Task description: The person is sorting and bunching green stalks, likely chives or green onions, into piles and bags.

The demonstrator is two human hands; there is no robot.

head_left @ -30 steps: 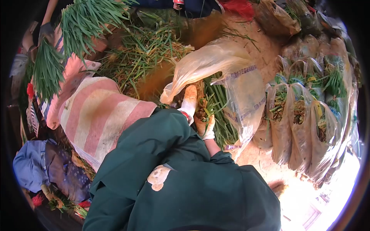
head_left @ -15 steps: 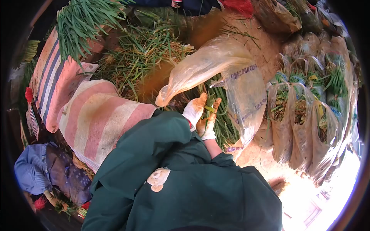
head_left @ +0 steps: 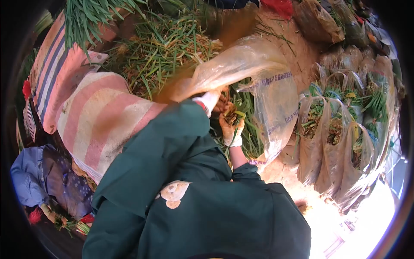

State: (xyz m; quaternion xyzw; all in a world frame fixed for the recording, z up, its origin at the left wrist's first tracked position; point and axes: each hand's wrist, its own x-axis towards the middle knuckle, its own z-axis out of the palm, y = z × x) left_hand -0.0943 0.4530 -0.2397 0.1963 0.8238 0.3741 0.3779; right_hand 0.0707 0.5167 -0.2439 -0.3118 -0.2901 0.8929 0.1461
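Note:
My right hand [head_left: 231, 133], in a white glove stained orange, is curled around a small clump of brown and yellow-green leaves [head_left: 234, 115]. Just up and to its left, my left hand [head_left: 208, 101], gloved alike, has its fingers bent in at the clump's edge; what they pinch is too small to make out. A clear plastic bag [head_left: 276, 110] with blue print lies open around long green stalks [head_left: 251, 140] under and beside my hands. Its loose upper part [head_left: 228, 67] arches above my left hand.
Loose green and dry leaves [head_left: 166, 52] are heaped beyond my hands. Striped sacks [head_left: 101, 116] lie at left, near a green bunch [head_left: 88, 21]. Filled plastic bags [head_left: 323, 142] stand at right. A person's blue sleeve [head_left: 28, 172] shows at lower left.
My left hand has moved up and left, partly under the bag's edge. My right fingers, outstretched before, have curled around the brown leaves. The view has shifted slightly.

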